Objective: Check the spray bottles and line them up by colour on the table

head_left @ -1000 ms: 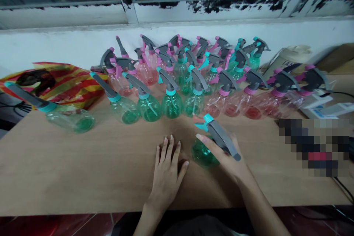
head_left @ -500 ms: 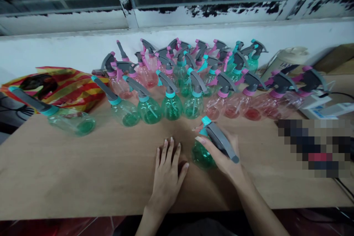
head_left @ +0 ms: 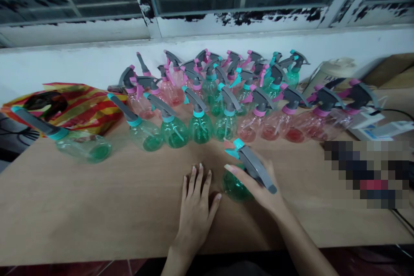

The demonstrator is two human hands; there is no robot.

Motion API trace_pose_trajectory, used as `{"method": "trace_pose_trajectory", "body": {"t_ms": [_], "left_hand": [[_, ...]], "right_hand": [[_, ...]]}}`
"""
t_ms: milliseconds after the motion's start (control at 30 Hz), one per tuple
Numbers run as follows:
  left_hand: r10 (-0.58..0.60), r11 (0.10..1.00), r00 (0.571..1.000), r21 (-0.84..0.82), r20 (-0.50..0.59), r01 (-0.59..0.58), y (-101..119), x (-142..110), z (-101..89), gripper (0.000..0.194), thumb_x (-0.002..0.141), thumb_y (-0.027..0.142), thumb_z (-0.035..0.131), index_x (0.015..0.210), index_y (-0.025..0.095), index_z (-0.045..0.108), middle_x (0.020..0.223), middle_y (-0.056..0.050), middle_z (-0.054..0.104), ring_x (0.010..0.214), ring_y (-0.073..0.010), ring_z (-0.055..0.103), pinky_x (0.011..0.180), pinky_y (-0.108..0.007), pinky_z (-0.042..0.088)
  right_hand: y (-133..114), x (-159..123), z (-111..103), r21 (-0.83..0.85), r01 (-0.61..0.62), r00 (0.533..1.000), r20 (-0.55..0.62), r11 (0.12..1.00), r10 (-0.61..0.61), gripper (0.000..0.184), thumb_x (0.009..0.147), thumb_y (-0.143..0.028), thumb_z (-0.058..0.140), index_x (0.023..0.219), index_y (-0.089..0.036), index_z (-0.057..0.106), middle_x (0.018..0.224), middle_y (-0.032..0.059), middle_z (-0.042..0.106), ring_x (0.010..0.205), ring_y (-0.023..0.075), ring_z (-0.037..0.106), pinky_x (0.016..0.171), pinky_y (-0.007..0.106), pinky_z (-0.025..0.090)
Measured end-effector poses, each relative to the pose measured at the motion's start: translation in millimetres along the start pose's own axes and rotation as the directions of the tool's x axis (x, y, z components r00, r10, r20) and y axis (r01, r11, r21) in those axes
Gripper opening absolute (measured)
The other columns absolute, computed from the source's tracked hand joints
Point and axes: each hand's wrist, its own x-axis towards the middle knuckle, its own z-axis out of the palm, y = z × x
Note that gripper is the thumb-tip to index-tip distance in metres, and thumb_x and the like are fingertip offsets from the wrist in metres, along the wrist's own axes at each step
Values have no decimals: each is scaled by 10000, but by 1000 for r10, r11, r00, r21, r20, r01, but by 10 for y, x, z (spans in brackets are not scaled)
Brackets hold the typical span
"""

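Note:
My right hand (head_left: pixel 261 183) is wrapped round a green spray bottle (head_left: pixel 235 186) with a grey trigger and teal nozzle, standing on the wooden table (head_left: pixel 97 207). Flat on the table just left of that bottle lies my left hand (head_left: pixel 196 205), fingers stretched out and holding nothing. Behind them stands a row of green spray bottles (head_left: pixel 200 125) and pink spray bottles (head_left: pixel 268 125), with more crowded behind up to the wall.
One green bottle (head_left: pixel 80 146) stands apart at the left. A red and yellow striped bag (head_left: pixel 80 108) lies at the back left. White boxes and a cable (head_left: pixel 381 125) sit at the right, beside a blurred patch. A white wall and window frame run behind.
The view has tilted slightly, shifting everything a little lower. My right hand and its green bottle have moved slightly left; my left hand stays flat.

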Motion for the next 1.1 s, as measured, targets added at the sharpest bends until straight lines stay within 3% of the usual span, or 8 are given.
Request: {"method": "trace_pose_trajectory", "body": {"t_ms": [167,567,800,933,1100], "left_hand": [[-10,1000,1000,-3,-4,10,9,6,3,520,959,314,444,1420,87,366,1511,-170,295,1411,-317,188,1093,-545,249],[-15,1000,1000,-21,-27,15,9,1,2,518,951,314,459,1417,106,371,1505,-157,318,1408,-310,207,1105,-525,239],[-13,1000,999,-5,-30,13,5,-11,29,508,959,323,448,1410,100,376,1503,-170,314,1405,-315,213,1093,-543,250],[-6,1000,1000,9,-26,7,-1,-14,39,521,951,322,462,1408,86,377,1500,-181,316,1402,-327,218,1089,-547,252],[2,1000,999,22,-37,-1,-11,-20,55,532,947,322,468,1413,85,370,1500,-184,314,1398,-336,225,1080,-557,264]], "right_hand": [[-7,-7,9,-54,-25,1000,1,998,25,180,813,-369,643,919,-225,666,814,27,681,775,203,649,801,357,513],[-27,-34,30,-127,-42,998,-58,991,35,195,816,-397,635,918,-238,681,654,-23,600,592,156,585,609,287,500],[1,-49,41,-84,-58,998,-45,995,54,223,838,-367,626,1022,-248,666,773,-1,678,664,176,636,615,289,503],[-21,-13,61,-15,-9,1000,20,1000,9,274,851,-324,614,1112,-249,652,1003,35,718,875,219,677,786,336,524],[-48,33,119,49,27,999,38,998,-28,250,848,-283,610,1091,-246,657,1086,57,710,1079,248,636,946,393,484]]}}
